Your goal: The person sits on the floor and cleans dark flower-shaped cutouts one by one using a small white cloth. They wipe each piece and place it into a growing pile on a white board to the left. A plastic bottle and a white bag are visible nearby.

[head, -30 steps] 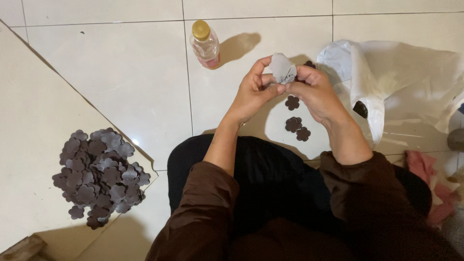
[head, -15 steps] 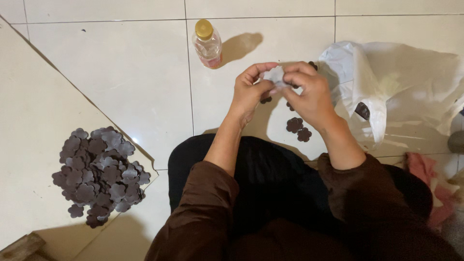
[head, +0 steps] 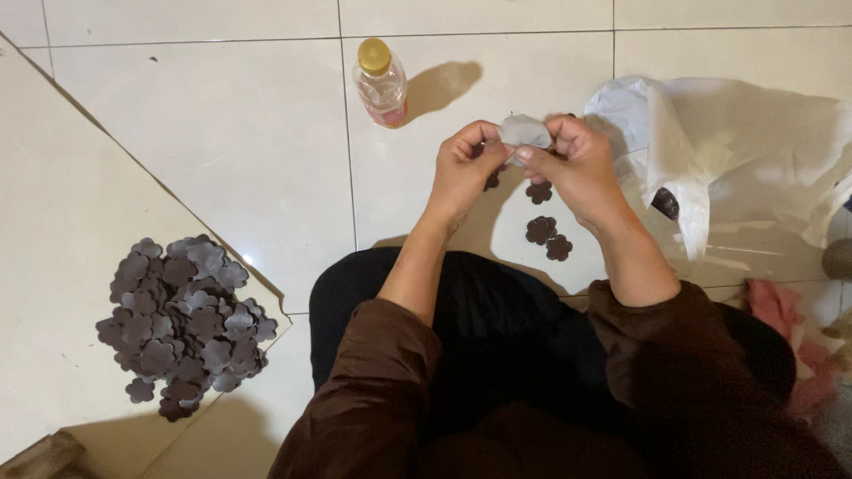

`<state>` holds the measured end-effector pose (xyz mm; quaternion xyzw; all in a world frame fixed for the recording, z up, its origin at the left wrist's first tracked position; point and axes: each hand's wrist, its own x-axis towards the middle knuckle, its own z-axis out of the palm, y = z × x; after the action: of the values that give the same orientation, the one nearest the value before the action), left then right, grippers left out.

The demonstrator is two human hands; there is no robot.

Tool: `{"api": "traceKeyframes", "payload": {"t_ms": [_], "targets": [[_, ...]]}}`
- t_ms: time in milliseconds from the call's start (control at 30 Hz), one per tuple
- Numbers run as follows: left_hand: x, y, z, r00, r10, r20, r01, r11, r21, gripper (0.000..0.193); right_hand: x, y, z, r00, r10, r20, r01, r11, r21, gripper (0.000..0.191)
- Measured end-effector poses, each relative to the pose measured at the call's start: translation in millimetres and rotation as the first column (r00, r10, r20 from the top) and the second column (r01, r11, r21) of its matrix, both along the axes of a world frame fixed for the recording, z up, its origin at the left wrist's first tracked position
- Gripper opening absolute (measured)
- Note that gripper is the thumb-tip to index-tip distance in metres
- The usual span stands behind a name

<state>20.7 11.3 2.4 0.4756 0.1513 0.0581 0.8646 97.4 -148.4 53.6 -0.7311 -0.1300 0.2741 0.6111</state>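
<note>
Both hands meet over the floor tiles, fingers pinched on one grey cutout [head: 524,131]. Left hand [head: 466,164] grips its left edge, right hand [head: 577,164] its right; the shape is mostly hidden by fingertips. Loose flower pieces [head: 547,231] lie on the tile below, one half covered by the left hand. White bag [head: 701,151] just right, contents unclear. Bottle [head: 380,82] stands beyond. Pile [head: 182,324] well left.
</note>
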Motion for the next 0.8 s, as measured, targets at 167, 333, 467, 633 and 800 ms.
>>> {"api": "traceKeyframes", "payload": {"t_ms": [167, 333, 467, 633, 800], "targets": [[-5, 4, 12, 0.993, -0.061, 0.098, 0.049, 0.992, 0.117, 0.017, 2, -5, 8, 0.995, -0.032, -0.093, 0.040, 0.995, 0.087, 0.013], [-4, 7, 10, 0.998, 0.006, 0.059, -0.012, 0.994, 0.110, 0.021, -5, 2, 13, 0.975, 0.052, 0.215, -0.066, 0.996, 0.059, 0.014], [-1, 9, 2, 0.997, 0.077, 0.027, -0.076, 0.997, -0.031, 0.015, -13, 6, 17, 0.942, 0.118, 0.314, -0.090, 0.991, -0.104, 0.016], [-1, 7, 1, 1.000, 0.007, -0.031, -0.008, 0.999, -0.051, 0.014, -10, 3, 14, 0.821, 0.137, 0.554, -0.104, 0.990, -0.092, 0.016], [-4, 7, 9, 0.997, -0.050, 0.067, 0.048, 0.999, 0.022, 0.015, 1, -2, 8, 0.990, 0.013, 0.141, -0.011, 1.000, -0.015, 0.008]]}}
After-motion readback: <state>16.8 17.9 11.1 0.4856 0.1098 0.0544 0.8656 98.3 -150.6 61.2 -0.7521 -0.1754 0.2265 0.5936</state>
